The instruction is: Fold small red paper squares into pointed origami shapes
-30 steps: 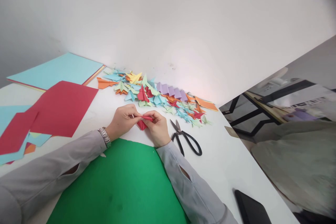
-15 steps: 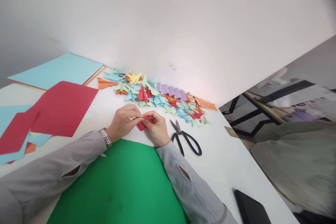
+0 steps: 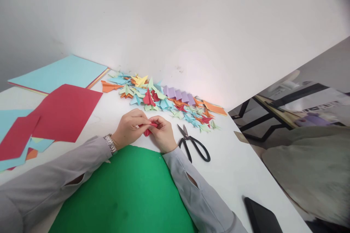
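Note:
A small folded piece of red paper (image 3: 147,132) is pinched between both hands, just beyond the top edge of a green sheet (image 3: 125,189). My left hand (image 3: 130,127) grips it from the left with thumb and forefinger. From the right, my right hand (image 3: 164,134) holds it with bent fingers, which hide much of the paper. Black-handled scissors (image 3: 187,137) lie with blades parted, right of my right hand. Behind the hands lies a pile of small folded paper planes (image 3: 149,98) in several colours, with a pleated purple strip (image 3: 179,95) at its back.
Large red sheets (image 3: 68,113) and blue paper lie at the left, with a stack of big sheets topped by light blue (image 3: 60,74) behind. A black phone-like device (image 3: 262,216) rests near the table's right edge. A wall rises behind the table.
The red paper has tilted slightly between my fingers, and less of it shows. Both hands stay in nearly the same place.

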Demonstrator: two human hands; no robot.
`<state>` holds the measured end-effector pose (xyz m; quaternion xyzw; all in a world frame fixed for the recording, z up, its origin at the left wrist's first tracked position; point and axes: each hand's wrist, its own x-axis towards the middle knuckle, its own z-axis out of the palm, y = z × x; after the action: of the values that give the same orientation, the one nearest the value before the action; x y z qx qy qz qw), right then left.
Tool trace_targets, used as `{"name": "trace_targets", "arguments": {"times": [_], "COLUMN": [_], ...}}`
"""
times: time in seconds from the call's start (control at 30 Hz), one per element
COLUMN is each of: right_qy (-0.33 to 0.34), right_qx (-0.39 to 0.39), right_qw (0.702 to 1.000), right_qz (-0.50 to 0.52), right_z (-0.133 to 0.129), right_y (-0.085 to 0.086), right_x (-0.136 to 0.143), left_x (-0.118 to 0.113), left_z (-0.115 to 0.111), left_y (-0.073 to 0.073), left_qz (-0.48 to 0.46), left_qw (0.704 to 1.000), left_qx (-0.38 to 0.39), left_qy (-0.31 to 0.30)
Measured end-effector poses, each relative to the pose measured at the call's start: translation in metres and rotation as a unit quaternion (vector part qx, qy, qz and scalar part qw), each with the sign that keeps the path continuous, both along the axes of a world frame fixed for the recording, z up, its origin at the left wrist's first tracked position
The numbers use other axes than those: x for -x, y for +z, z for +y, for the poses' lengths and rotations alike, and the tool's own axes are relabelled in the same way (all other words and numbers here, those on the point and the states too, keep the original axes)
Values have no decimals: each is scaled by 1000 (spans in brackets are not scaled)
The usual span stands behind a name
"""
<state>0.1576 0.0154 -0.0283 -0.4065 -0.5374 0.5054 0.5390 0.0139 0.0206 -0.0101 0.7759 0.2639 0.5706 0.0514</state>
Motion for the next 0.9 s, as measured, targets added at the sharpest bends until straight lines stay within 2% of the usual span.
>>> {"name": "trace_targets", "arguments": {"times": [0.13, 0.3, 0.6, 0.9], "right_qy": [17, 1, 25, 9], "right_qx": [-6, -17, -8, -14], "right_qw": [1000, 1000, 1000, 1000], "right_qz": [-7, -25, -9, 14], "right_z": [-1, -2, -2, -2], "right_y": [1, 3, 4, 6], "right_x": [1, 0, 2, 1], "left_x": [-1, -1, -3, -2], "left_z": [-1, -2, -5, -4], "left_y": [0, 3, 2, 2], "left_qz": [-6, -16, -23, 2], "left_qw": [1000, 1000, 999, 998], "left_qx": [14, 13, 19, 19], "left_qy": [6, 2, -15, -53]}}
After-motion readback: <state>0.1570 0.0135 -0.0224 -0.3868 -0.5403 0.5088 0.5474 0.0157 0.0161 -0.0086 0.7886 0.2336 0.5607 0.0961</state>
